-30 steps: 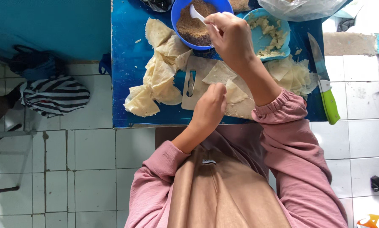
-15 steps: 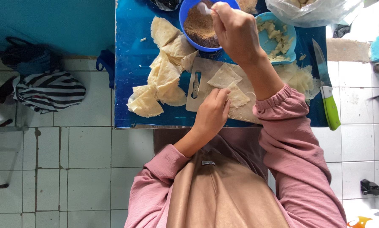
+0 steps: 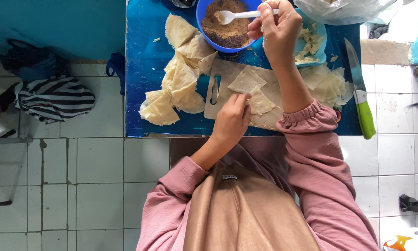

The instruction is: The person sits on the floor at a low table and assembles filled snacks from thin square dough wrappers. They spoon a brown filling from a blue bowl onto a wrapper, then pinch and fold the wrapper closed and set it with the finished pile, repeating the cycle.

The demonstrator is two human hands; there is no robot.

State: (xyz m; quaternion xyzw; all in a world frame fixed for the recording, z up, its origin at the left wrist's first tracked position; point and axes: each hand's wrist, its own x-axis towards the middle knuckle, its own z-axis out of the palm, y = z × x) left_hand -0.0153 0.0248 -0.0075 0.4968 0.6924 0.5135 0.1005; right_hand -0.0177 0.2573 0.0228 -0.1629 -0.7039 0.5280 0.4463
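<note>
Pinching the spoon (image 3: 239,15) over the bowl (image 3: 225,23), the right hand (image 3: 276,28) should scoop level while left hand (image 3: 232,118) fingertips pin the wrapper (image 3: 247,80) flat.

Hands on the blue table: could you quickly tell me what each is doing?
Left hand: fingertips resting on a flat dough wrapper, not gripping.
Right hand: closed on a white spoon.

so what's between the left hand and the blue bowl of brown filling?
Head view: a square dough wrapper on the cutting board lies between the left hand and blue bowl; the fingertips touch a second wrapper.
</note>
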